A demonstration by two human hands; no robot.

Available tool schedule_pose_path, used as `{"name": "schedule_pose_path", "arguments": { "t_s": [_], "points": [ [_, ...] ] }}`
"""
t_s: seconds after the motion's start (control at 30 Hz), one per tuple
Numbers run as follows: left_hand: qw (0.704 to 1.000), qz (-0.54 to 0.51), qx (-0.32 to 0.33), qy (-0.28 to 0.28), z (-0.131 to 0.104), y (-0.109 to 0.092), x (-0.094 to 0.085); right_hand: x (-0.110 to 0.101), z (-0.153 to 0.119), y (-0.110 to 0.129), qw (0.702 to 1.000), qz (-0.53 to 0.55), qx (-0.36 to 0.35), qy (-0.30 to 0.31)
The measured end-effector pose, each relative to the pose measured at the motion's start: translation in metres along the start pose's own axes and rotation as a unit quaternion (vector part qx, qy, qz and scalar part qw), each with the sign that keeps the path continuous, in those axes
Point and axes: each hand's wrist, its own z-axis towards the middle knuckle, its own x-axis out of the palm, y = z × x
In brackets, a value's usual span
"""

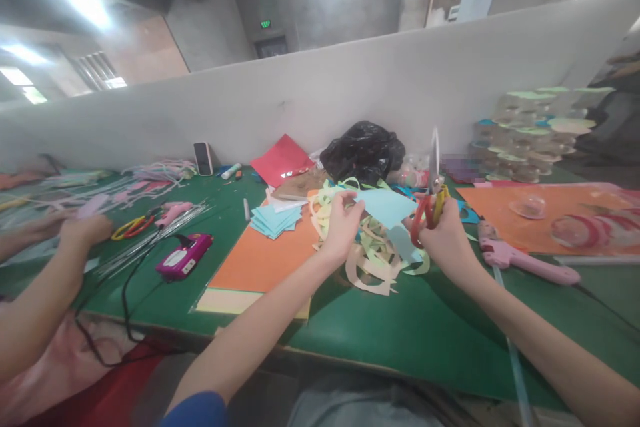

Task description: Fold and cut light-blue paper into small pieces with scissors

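My left hand (345,223) is closed on the near left edge of a light blue sheet of paper (385,205), thumb and fingers pinching it. In my right hand (447,233) are scissors (434,193) with red and yellow handles, their blades pointing up and away from the sheet. Under both hands lies a heap of pale green and cream paper scraps (373,260). To the left, a small stack of light blue paper pieces (276,219) rests on orange sheets (265,257).
A pink glue gun (525,260) lies right of my right hand, near stacked clear cups (535,137). Behind the scraps sits a black plastic bag (363,150). Left are a magenta box (185,257), a phone (203,159) and a co-worker's hands (85,230).
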Motion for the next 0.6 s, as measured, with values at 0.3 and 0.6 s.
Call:
{"name": "schedule_pose_path", "arguments": {
  "t_s": [0.3,0.6],
  "points": [
    [0.998,0.058,-0.029,0.018,-0.003,-0.003,-0.002,0.002,-0.003,-0.002,0.997,-0.025,-0.051,0.048],
    [0.999,0.012,-0.032,0.018,-0.001,0.002,-0.002,0.001,-0.009,0.006,0.997,-0.019,-0.058,0.05]
  ]
}}
